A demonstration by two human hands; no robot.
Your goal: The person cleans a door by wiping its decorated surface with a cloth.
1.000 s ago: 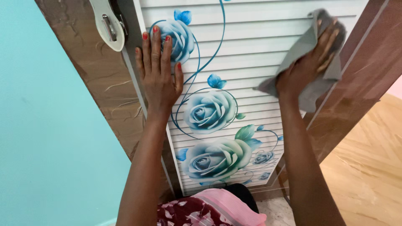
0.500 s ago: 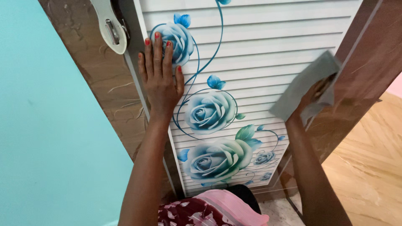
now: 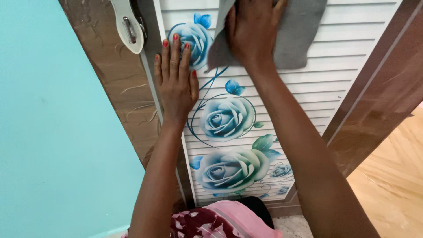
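- Against the upper part of the white slatted door panel printed with blue roses, the right hand lies flat with fingers spread, pressing a soft grey cleaning cloth onto the slats.
- Cloth position: near the top edge of the view, spread across the slats, its left part under the palm, its right part lying loose beyond the hand. One corner hangs just above the uppermost printed rose.
- The left hand holds nothing. It rests open and flat, fingers together, on the panel's left edge, touching the printed rose and lying just beside the white oval handle plate with a metal lever.
- Handling judgement: the cloth looks light, limp and non-fragile. It will fold and bunch under pressure, and free corners will drag. Hold is best taken at its middle under a flat palm.
- Surroundings: a brown wood-grain door frame borders the panel; a turquoise wall stands to the left; a pale wooden floor shows lower right.
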